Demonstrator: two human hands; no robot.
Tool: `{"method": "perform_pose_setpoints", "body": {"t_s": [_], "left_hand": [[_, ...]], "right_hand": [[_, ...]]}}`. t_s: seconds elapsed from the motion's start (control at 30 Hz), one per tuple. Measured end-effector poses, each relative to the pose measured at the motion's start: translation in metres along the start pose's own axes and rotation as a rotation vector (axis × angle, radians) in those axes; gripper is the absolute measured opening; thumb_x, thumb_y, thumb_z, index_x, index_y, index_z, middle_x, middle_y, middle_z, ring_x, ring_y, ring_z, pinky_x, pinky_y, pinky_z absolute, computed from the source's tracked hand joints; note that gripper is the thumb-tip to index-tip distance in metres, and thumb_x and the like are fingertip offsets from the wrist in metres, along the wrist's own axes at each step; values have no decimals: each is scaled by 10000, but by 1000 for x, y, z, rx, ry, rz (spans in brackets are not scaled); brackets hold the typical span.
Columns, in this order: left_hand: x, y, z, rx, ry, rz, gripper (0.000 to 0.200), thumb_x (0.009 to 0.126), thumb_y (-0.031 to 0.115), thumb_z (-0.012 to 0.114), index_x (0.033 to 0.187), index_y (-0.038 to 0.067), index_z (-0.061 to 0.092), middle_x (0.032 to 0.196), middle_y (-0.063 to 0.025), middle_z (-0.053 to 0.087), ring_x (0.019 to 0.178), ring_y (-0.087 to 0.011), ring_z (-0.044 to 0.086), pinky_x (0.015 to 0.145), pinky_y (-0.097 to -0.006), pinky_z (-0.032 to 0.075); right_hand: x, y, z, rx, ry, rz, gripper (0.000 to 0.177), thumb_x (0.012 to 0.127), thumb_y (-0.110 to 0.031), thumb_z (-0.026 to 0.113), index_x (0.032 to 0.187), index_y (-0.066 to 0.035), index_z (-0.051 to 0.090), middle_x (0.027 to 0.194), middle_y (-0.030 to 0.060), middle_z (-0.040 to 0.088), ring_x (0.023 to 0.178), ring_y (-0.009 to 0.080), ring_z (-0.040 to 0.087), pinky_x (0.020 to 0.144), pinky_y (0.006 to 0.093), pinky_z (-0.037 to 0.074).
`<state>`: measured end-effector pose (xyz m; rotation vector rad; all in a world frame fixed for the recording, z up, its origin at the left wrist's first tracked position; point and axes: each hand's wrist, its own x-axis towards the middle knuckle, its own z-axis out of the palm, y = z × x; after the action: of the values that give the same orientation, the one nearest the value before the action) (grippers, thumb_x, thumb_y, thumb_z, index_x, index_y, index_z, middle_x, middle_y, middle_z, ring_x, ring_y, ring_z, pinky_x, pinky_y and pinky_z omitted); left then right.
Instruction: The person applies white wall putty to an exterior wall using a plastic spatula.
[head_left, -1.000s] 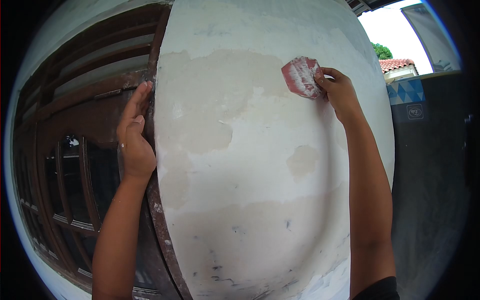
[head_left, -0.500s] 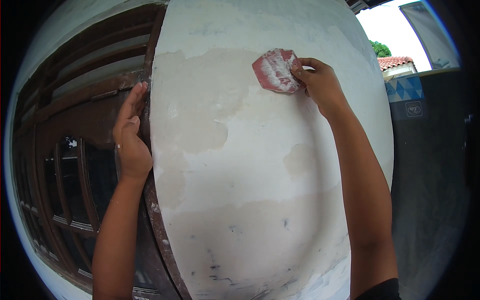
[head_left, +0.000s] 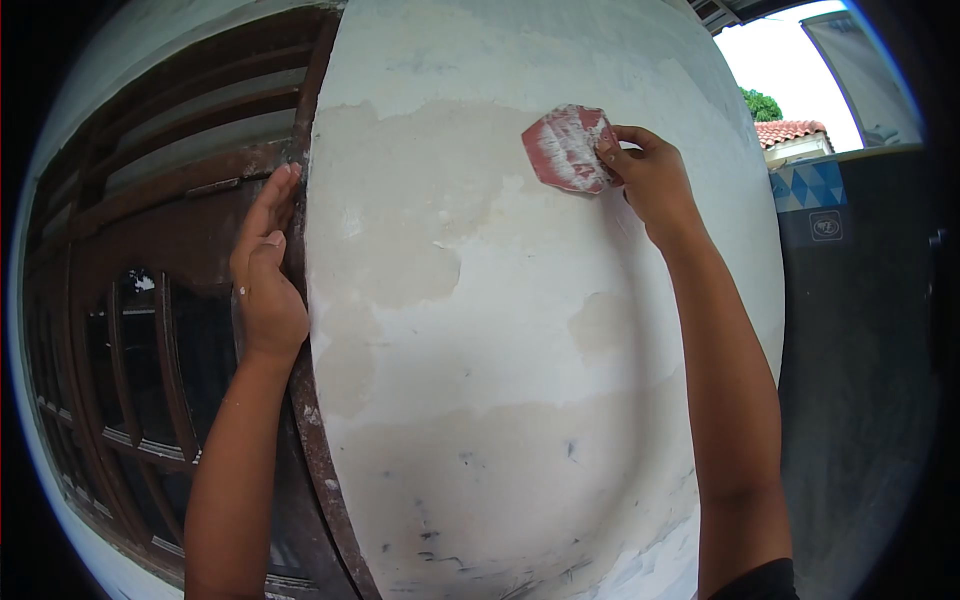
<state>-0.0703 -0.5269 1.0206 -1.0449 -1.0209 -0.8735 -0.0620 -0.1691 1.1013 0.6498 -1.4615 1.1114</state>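
Right hand [head_left: 657,188] grips red plate [head_left: 562,150] by its edge (open wall [head_left: 500,310] leftward).

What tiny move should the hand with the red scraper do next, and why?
Probably slide the red scraper left across the upper beige patch: the right hand grips it near the patch's right end, and white smears streak its face.

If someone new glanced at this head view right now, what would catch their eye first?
Probably the red, white-smeared plate, pinched in the right hand in front of the upper part of the pale wall. Next might come the large beige patch to the left of that plate. At far left, the dark brown woodwork also stands out, with the left hand held upright at its edge beside the wall.
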Motion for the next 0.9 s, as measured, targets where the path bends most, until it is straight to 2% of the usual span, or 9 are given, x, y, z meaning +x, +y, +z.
{"method": "perform_pose_setpoints", "body": {"t_s": [0.03, 0.13, 0.23, 0.3, 0.37, 0.47, 0.63, 0.7, 0.9], "left_hand": [[0, 0, 0, -15, 7, -8, 624, 841, 115, 304, 1393, -134, 453, 1422, -271, 510, 1376, -346, 449, 1195, -430, 279], [1, -1, -2, -10, 2, -3, 625, 840, 118, 306, 1394, -134, 452, 1421, -273, 510, 1376, -346, 448, 1194, -431, 281], [0, -1, -2, -4, -5, -3, 627, 840, 120, 306, 1396, -134, 449, 1420, -275, 509, 1376, -345, 448, 1194, -431, 280], [0, 1, -1, -20, -5, -13, 628, 840, 120, 305, 1397, -134, 447, 1420, -276, 509, 1376, -344, 448, 1195, -431, 280], [0, 1, -2, -2, -29, -17, 606, 891, 151, 277, 1421, -104, 425, 1450, -246, 487, 1395, -329, 426, 1211, -429, 260], [0, 0, -3, 3, -33, -9, 607, 892, 155, 278, 1421, -106, 424, 1450, -245, 488, 1393, -327, 429, 1210, -430, 262], [0, 0, -1, -9, -3, -16, 629, 842, 115, 300, 1403, -129, 443, 1422, -272, 509, 1378, -341, 446, 1196, -432, 280], [0, 0, -2, 11, -10, -11, 628, 842, 115, 300, 1402, -128, 445, 1420, -271, 511, 1377, -341, 447, 1194, -432, 283], [0, -1, -3, 6, -42, -2, 601, 896, 153, 282, 1417, -109, 426, 1450, -246, 488, 1393, -327, 431, 1209, -427, 262]], "right_hand": [[1, 5, -8, -2, -2, -2, 400, 918, -182, 701, 1235, 47, 616, 876, 93, 700, 746, 130, 602, 660, 265, 450], [0, 21, -28, 178, 20, 128, 358, 920, -172, 698, 1203, 35, 629, 863, 60, 690, 686, 83, 544, 551, 238, 360], [-2, 16, -24, 316, 58, 106, 359, 922, -174, 702, 1201, 38, 626, 863, 54, 693, 670, 85, 532, 563, 243, 371], [-1, 6, -11, 310, 32, 86, 362, 920, -177, 708, 1202, 36, 630, 852, 52, 691, 674, 87, 539, 571, 247, 381], [1, -1, -4, 304, 5, 67, 365, 917, -179, 714, 1203, 34, 634, 841, 50, 689, 678, 89, 546, 579, 250, 390], [7, 5, -7, 55, 93, 34, 345, 907, -198, 733, 1174, 12, 673, 818, 53, 681, 704, 106, 580, 584, 257, 402], [8, 30, -41, 122, 151, 158, 364, 901, -214, 737, 1179, 9, 666, 807, 33, 667, 691, 105, 568, 559, 238, 391], [9, 24, -41, 351, 131, 131, 384, 902, -204, 733, 1205, 16, 645, 818, 28, 667, 691, 100, 555, 559, 234, 380], [6, -18, 9, 213, -8, -1, 407, 897, -218, 740, 1204, 30, 638, 825, 49, 670, 669, 107, 545, 556, 252, 388]]}}
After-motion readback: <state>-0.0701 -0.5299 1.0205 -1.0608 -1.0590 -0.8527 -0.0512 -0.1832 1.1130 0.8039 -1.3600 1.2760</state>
